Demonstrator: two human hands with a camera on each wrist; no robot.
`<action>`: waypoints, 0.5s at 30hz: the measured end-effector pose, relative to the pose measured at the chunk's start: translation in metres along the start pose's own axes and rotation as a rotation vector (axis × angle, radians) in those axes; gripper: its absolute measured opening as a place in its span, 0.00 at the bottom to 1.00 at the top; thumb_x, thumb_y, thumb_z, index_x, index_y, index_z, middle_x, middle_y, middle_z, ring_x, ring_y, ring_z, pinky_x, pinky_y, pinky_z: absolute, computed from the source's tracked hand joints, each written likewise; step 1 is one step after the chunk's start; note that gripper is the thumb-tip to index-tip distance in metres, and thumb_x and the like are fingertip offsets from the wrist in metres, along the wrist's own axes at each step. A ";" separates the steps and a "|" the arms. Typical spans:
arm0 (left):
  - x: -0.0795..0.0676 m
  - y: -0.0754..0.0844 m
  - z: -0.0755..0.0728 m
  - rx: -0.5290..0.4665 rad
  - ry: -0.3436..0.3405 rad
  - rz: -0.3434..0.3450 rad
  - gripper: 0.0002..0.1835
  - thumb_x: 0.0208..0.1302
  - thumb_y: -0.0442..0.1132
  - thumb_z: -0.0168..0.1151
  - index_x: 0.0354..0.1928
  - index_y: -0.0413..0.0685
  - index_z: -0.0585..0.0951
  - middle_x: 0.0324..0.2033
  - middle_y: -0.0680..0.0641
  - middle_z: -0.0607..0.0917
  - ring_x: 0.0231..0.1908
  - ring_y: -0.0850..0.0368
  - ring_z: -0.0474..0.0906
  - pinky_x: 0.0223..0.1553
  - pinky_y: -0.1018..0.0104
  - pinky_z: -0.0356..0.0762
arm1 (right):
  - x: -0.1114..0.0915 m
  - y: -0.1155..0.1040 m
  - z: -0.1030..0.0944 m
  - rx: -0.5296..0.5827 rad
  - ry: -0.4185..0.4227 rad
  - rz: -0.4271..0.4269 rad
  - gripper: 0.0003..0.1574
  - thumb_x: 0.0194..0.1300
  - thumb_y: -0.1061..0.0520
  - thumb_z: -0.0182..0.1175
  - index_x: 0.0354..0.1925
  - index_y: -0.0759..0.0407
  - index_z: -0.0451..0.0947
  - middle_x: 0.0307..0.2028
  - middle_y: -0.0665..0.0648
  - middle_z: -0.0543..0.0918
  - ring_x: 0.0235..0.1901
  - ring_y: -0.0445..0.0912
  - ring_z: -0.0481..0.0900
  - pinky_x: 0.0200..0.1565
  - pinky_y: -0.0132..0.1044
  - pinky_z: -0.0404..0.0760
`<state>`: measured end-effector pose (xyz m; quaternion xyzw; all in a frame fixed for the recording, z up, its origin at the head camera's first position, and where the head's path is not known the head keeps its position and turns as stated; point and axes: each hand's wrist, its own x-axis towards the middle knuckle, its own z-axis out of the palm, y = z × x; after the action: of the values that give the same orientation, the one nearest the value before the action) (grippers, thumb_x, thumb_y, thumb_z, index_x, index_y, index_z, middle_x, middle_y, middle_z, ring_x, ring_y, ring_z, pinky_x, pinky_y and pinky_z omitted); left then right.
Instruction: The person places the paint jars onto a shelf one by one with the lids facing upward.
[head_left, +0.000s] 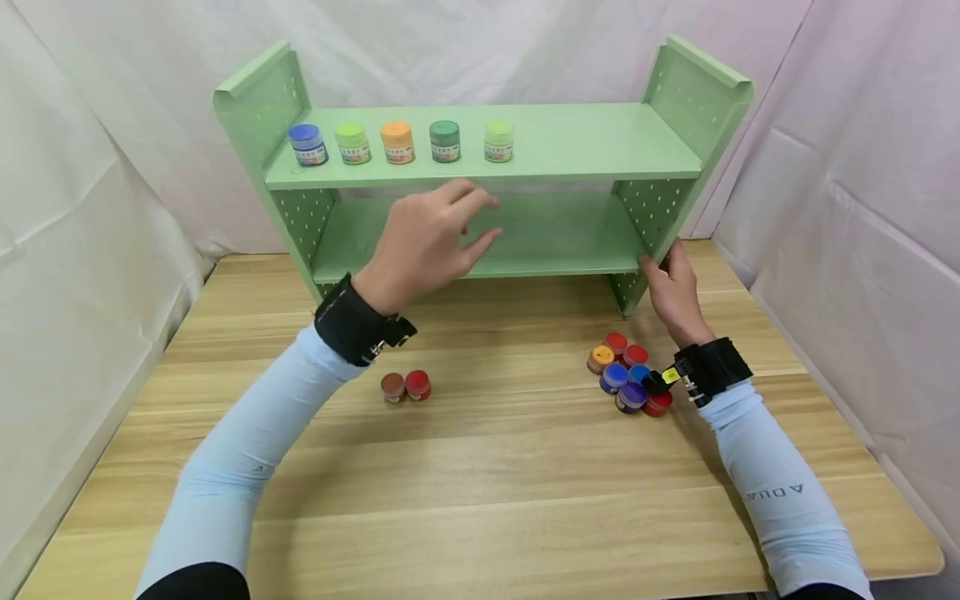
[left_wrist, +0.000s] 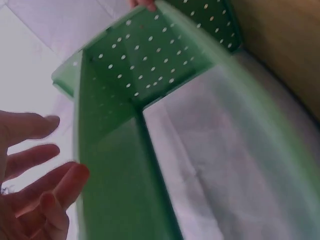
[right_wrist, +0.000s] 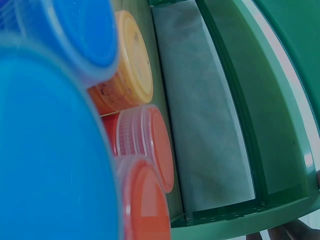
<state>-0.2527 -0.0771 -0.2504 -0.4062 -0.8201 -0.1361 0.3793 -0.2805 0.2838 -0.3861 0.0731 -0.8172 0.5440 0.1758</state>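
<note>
A light green two-tier shelf rack [head_left: 577, 137] stands at the back of the table. My right hand [head_left: 677, 296] grips its right side panel low down, thumb in front; in the right wrist view its dark fingers [right_wrist: 295, 230] show past the panel edge. My left hand [head_left: 429, 242] holds nothing and hovers before the rack, just below the upper shelf's front edge, fingers loosely bent and thumb apart. Above it, in a row, stand a blue jar [head_left: 307, 146], a lime jar [head_left: 352, 143], an orange jar [head_left: 397, 142], a dark green jar [head_left: 445, 142] and a pale green jar [head_left: 498, 142].
A brown jar [head_left: 393, 387] and a red jar [head_left: 417, 385] sit side by side on the wooden table [head_left: 487, 500]. By my right wrist is a cluster of several red, blue and purple jars with one yellow-orange jar [head_left: 600, 359]. White cloth [head_left: 862, 183] hangs around the table.
</note>
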 end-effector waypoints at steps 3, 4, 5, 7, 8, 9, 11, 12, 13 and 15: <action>-0.016 0.000 0.007 -0.057 -0.031 0.001 0.16 0.61 0.49 0.61 0.44 0.47 0.84 0.39 0.51 0.82 0.23 0.65 0.74 0.21 0.66 0.69 | 0.000 0.000 -0.001 0.002 -0.003 -0.004 0.34 0.74 0.49 0.46 0.74 0.40 0.50 0.63 0.58 0.66 0.53 0.46 0.65 0.50 0.43 0.68; -0.021 -0.001 0.009 -0.075 -0.041 -0.003 0.15 0.61 0.48 0.61 0.43 0.47 0.84 0.38 0.51 0.82 0.23 0.65 0.74 0.22 0.67 0.69 | 0.000 0.000 -0.001 0.004 -0.003 -0.006 0.34 0.74 0.49 0.46 0.74 0.40 0.50 0.63 0.58 0.66 0.53 0.46 0.65 0.50 0.43 0.68; -0.025 -0.002 0.011 -0.092 -0.050 -0.009 0.15 0.60 0.48 0.61 0.43 0.48 0.84 0.38 0.52 0.82 0.23 0.65 0.74 0.22 0.67 0.69 | 0.000 0.000 -0.001 0.008 -0.004 -0.007 0.34 0.74 0.49 0.46 0.74 0.40 0.50 0.63 0.58 0.66 0.53 0.46 0.65 0.50 0.42 0.68; -0.034 -0.005 0.016 -0.127 -0.079 -0.021 0.13 0.60 0.48 0.62 0.42 0.48 0.84 0.36 0.52 0.83 0.23 0.65 0.74 0.22 0.68 0.69 | 0.000 -0.001 -0.002 0.012 -0.005 -0.009 0.34 0.74 0.49 0.46 0.74 0.41 0.50 0.63 0.58 0.66 0.53 0.46 0.65 0.50 0.42 0.67; -0.039 -0.006 0.018 -0.145 -0.097 -0.028 0.13 0.60 0.48 0.62 0.41 0.48 0.84 0.36 0.53 0.83 0.23 0.65 0.75 0.23 0.69 0.69 | 0.000 -0.001 -0.002 0.013 -0.003 -0.010 0.34 0.74 0.49 0.46 0.74 0.41 0.50 0.63 0.58 0.66 0.53 0.46 0.65 0.51 0.42 0.67; -0.044 -0.008 0.021 -0.162 -0.123 -0.035 0.12 0.60 0.48 0.62 0.40 0.49 0.84 0.35 0.53 0.84 0.23 0.65 0.75 0.23 0.69 0.69 | 0.000 -0.001 -0.002 0.017 -0.001 -0.011 0.34 0.74 0.50 0.46 0.74 0.41 0.50 0.63 0.58 0.66 0.53 0.46 0.65 0.51 0.42 0.67; -0.054 -0.012 0.025 -0.198 -0.188 -0.051 0.12 0.60 0.48 0.63 0.39 0.50 0.84 0.33 0.54 0.84 0.23 0.66 0.75 0.24 0.70 0.70 | -0.001 -0.001 -0.002 0.015 0.002 -0.010 0.34 0.74 0.49 0.46 0.74 0.42 0.50 0.62 0.58 0.66 0.53 0.46 0.65 0.50 0.42 0.67; -0.060 -0.014 0.026 -0.218 -0.225 -0.059 0.11 0.60 0.49 0.62 0.38 0.50 0.84 0.33 0.55 0.84 0.23 0.67 0.75 0.25 0.71 0.70 | -0.001 -0.002 -0.002 0.012 0.003 -0.010 0.34 0.74 0.49 0.46 0.74 0.42 0.50 0.62 0.58 0.66 0.52 0.46 0.65 0.50 0.42 0.67; -0.067 -0.017 0.028 -0.239 -0.262 -0.069 0.11 0.60 0.49 0.63 0.38 0.51 0.84 0.32 0.56 0.84 0.23 0.68 0.75 0.26 0.72 0.70 | -0.001 -0.002 -0.002 0.009 0.002 -0.008 0.34 0.74 0.49 0.46 0.73 0.42 0.51 0.62 0.58 0.67 0.52 0.46 0.65 0.50 0.42 0.67; -0.079 -0.021 0.030 -0.274 -0.341 -0.088 0.10 0.60 0.49 0.63 0.38 0.53 0.85 0.31 0.60 0.84 0.24 0.71 0.74 0.26 0.73 0.71 | -0.001 -0.002 -0.001 0.005 0.000 -0.004 0.34 0.74 0.49 0.46 0.73 0.41 0.51 0.61 0.58 0.67 0.52 0.46 0.65 0.49 0.41 0.67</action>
<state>-0.2541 -0.1194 -0.3265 -0.4349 -0.8632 -0.1921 0.1702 -0.2784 0.2838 -0.3843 0.0751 -0.8156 0.5458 0.1765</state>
